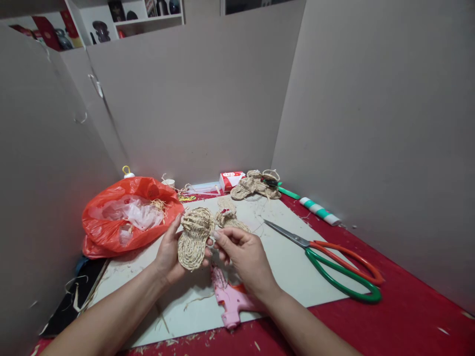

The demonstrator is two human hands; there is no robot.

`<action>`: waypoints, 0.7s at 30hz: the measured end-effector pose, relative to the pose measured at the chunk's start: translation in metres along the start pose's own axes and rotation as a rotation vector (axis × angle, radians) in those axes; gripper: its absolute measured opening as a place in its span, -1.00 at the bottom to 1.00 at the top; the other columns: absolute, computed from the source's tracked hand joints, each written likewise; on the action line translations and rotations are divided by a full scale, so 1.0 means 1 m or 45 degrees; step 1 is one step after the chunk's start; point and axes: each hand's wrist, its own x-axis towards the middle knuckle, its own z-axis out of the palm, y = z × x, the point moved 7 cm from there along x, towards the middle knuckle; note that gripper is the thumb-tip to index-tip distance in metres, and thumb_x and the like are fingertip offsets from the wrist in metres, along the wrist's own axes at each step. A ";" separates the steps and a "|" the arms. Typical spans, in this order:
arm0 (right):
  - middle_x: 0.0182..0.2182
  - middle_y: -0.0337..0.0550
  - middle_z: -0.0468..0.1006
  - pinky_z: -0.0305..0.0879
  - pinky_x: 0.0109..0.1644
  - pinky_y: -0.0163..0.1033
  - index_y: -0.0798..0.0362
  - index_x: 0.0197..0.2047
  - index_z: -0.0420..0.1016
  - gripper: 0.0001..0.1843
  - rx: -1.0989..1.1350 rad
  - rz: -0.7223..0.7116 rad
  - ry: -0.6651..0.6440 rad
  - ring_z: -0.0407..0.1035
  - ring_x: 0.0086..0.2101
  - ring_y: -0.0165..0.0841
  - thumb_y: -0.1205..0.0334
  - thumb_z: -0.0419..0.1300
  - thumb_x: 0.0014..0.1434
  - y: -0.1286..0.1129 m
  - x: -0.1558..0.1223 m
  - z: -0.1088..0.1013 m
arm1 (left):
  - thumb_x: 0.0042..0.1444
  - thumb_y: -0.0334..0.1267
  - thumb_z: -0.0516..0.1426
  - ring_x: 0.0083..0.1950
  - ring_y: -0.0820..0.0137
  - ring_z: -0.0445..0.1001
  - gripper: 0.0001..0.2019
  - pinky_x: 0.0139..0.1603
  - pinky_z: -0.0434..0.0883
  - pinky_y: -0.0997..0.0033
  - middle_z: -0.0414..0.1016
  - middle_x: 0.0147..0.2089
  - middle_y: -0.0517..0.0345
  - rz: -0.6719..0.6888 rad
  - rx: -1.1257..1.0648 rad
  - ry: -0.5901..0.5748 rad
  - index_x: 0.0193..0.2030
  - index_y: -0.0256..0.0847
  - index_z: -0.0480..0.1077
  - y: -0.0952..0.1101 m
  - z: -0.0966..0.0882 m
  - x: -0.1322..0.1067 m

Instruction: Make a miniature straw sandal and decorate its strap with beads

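My left hand (168,252) holds a small woven straw sandal (193,237) upright, fingers wrapped behind it. My right hand (241,252) is closed in a pinch at the sandal's right edge, on a thin strand I cannot make out clearly. A second small straw sandal with red beads (227,216) lies just behind on the pale mat (293,267). A pink glue gun (232,299) lies on the mat below my right hand.
Large scissors with red and green handles (334,262) lie to the right. A red plastic bag (126,217) sits at left. More straw sandals (256,185), a red-white box (232,179) and a green-white striped stick (319,211) lie at the back. Grey partition walls enclose the red table.
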 end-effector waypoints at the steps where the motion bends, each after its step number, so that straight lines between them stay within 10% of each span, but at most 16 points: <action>1: -0.68 -0.30 0.43 0.18 -0.65 -0.40 0.12 -0.42 0.52 -0.66 -0.014 0.005 -0.016 0.24 -0.70 -0.49 -0.03 0.32 0.03 0.001 0.000 0.001 | 0.20 0.10 0.03 -0.47 0.26 0.56 -0.48 -0.51 0.54 0.30 0.58 -0.32 -0.17 0.030 0.040 0.004 -0.15 -0.42 0.47 0.001 0.000 -0.001; 9: -0.59 -0.21 0.50 0.23 -0.56 -0.32 0.07 -0.41 0.49 -0.69 -0.310 -0.187 -0.069 0.34 -0.62 -0.39 0.05 0.11 0.23 -0.010 -0.005 0.004 | -0.12 -0.37 0.33 -0.41 0.31 0.53 -0.74 -0.39 0.50 0.39 0.59 -0.38 -0.06 0.160 0.459 0.147 -0.23 -0.41 0.53 0.007 0.000 -0.006; 21: -0.60 -0.26 0.35 0.10 -0.42 -0.29 0.01 -0.51 0.25 -0.70 -0.783 -0.520 -0.071 0.25 -0.55 -0.39 0.34 -0.05 0.26 -0.018 -0.014 0.013 | -0.12 -0.31 0.36 -0.40 0.44 0.43 -0.79 -0.32 0.36 0.48 0.55 -0.40 0.13 0.417 0.650 0.317 -0.33 -0.33 0.53 0.003 -0.007 -0.008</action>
